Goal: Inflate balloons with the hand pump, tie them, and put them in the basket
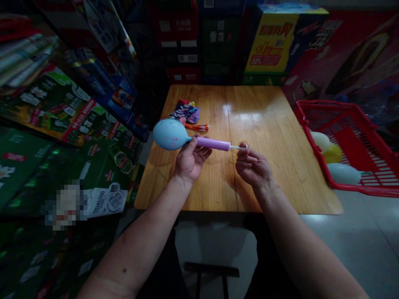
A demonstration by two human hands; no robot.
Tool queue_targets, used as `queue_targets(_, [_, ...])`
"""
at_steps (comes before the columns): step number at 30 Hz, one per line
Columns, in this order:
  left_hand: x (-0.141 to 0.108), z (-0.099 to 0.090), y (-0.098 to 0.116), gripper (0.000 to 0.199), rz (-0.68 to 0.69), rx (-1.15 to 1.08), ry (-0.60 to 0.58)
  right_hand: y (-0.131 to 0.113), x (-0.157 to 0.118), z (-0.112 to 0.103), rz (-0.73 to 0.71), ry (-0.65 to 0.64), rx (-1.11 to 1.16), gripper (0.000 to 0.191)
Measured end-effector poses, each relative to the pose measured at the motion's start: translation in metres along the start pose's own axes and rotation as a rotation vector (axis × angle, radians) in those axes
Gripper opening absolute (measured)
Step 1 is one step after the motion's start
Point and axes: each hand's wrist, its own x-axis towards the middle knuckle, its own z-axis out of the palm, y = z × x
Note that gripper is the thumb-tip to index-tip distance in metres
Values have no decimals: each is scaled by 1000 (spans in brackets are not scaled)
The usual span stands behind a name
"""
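A purple hand pump (215,144) lies nearly level above the wooden table (274,124). My left hand (192,158) is closed round its left end, where the neck of a partly inflated light blue balloon (169,135) sits on the nozzle. With its fingers pinched, my right hand (252,164) holds the end of the pump's thin white rod, which is pulled out a little. Just left of that hand, yellow rubber bands (232,159) lie on the table. Behind the blue balloon is a small pile of colourful cloth-like pieces (187,113).
On the right stands a red basket (346,104) with pale, yellow and light blue balloons (344,173) inside. Stacked cartons (218,45) rise behind the table, and green beer cartons (93,166) crowd the left side. A dark stool (212,270) is below the front edge.
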Motion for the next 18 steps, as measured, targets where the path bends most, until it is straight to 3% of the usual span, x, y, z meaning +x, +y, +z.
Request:
queue_targets(3, [3,-1,4,22,76,7,53,-4,-2,1,-38,10,-38,21])
queue_targets(11, [-9,3,-25,23,-29,38,12,21,9,1,47,-19,122,21])
queue_targets(18, [3,1,-8,24,-19,17,40,-5,2,-5,71,-10,49,18])
